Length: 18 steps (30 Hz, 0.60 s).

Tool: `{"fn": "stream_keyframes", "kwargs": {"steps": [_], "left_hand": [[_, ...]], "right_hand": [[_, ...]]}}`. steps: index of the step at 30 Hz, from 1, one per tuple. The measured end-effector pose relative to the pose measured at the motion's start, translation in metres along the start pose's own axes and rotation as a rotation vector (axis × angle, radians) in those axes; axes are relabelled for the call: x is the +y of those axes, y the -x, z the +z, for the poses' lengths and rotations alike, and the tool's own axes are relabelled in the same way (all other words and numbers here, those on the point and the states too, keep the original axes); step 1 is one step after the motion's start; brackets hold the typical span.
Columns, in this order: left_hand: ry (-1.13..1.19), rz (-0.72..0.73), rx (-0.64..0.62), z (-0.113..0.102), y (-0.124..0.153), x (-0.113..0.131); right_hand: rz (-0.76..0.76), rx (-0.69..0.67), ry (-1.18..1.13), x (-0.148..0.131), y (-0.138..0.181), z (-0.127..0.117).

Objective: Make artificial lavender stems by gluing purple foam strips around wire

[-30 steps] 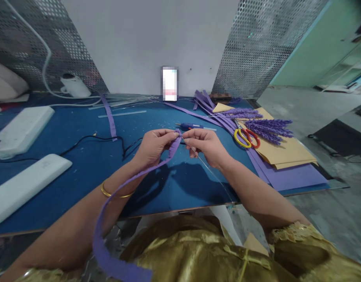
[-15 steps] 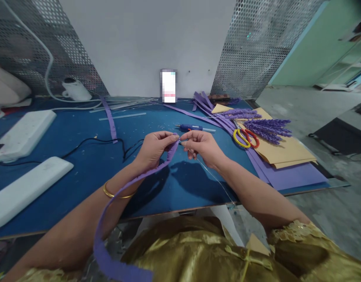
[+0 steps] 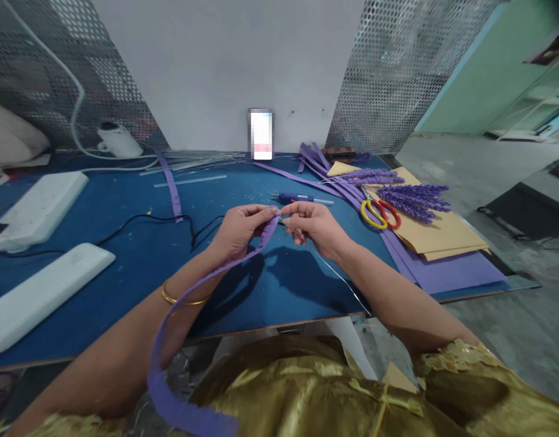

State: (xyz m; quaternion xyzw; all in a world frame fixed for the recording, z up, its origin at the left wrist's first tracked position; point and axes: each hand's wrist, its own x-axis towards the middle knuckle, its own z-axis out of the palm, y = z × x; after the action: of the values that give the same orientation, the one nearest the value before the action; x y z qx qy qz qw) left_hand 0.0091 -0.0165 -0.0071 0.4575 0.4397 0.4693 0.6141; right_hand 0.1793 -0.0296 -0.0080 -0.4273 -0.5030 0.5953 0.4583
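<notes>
You're pinching closely
Your left hand (image 3: 237,230) is gripping the strip (image 3: 268,232); just beside, your right hand (image 3: 313,227) the wire (image 3: 344,280), slanting toward you.

Purple fringed strip (image 3: 156,370): end pinched in left fingers (image 3: 266,214), tail curving below. Thin wire (image 3: 338,275): in right fingers (image 3: 298,209), slanting down-right.

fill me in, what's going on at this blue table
A person's left hand pinches one end of a fringed purple strip, which trails down over the gold clothing. The right hand holds a thin pale wire close to that pinched end. Scissors and purple flower sprigs lie to the right.
</notes>
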Motion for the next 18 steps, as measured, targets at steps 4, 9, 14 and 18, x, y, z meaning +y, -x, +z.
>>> {"fn": "stream_keyframes", "kwargs": {"steps": [4, 9, 14, 18], "left_hand": [[-0.032, 0.016, 0.005, -0.0003, -0.0003, -0.0012], [-0.097, 0.080, 0.012, 0.0004, 0.0015, -0.0016], [-0.069, 0.090, -0.030, -0.0016, 0.0000, -0.0043], [-0.047, 0.095, -0.019, -0.0016, -0.0002, -0.0040]], "right_hand": [[0.027, -0.010, -0.017, 0.0007, 0.0004, 0.0000], [0.093, -0.025, -0.050, 0.0008, 0.0010, 0.0007], [0.082, 0.005, -0.074, 0.0013, 0.0003, 0.0007], [0.081, 0.008, -0.081, 0.0010, 0.0005, 0.0005]]}}
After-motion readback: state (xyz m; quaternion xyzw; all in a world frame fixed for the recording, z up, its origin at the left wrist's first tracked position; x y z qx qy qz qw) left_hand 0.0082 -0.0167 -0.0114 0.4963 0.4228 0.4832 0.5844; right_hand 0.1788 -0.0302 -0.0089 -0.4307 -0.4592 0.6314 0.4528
